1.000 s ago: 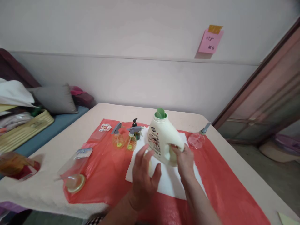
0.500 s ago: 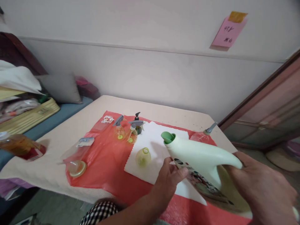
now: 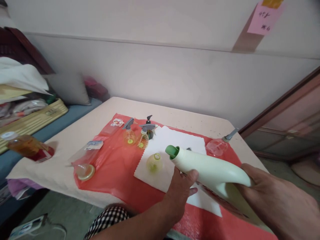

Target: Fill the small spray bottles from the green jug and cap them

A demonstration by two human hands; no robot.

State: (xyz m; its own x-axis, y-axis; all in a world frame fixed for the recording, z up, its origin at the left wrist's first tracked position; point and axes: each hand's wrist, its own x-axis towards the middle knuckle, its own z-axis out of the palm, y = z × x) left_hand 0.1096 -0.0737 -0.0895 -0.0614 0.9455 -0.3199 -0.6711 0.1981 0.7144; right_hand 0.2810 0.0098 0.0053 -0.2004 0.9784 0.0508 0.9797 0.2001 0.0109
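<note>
A large cream detergent jug (image 3: 212, 171) with a green spout is tilted over, spout pointing left toward a small open yellow-green bottle (image 3: 154, 162) standing on a white cloth (image 3: 175, 143). My right hand (image 3: 277, 203) grips the jug's handle at the lower right. My left hand (image 3: 181, 191) is closed under the jug's neck, supporting it. The spout sits a little to the right of and above the small bottle's mouth.
A red plastic sheet (image 3: 112, 166) covers the beige table (image 3: 75, 133). Small spray bottles (image 3: 136, 136) stand at the back, a clear spray bottle (image 3: 218, 145) lies right, packaging with a round lid (image 3: 85, 170) left, an amber bottle (image 3: 27, 148) far left.
The jug went from upright on the cloth to lifted and tipped leftward, its spout lowering toward the small bottle. My left hand moved from the small bottle to under the jug's neck.
</note>
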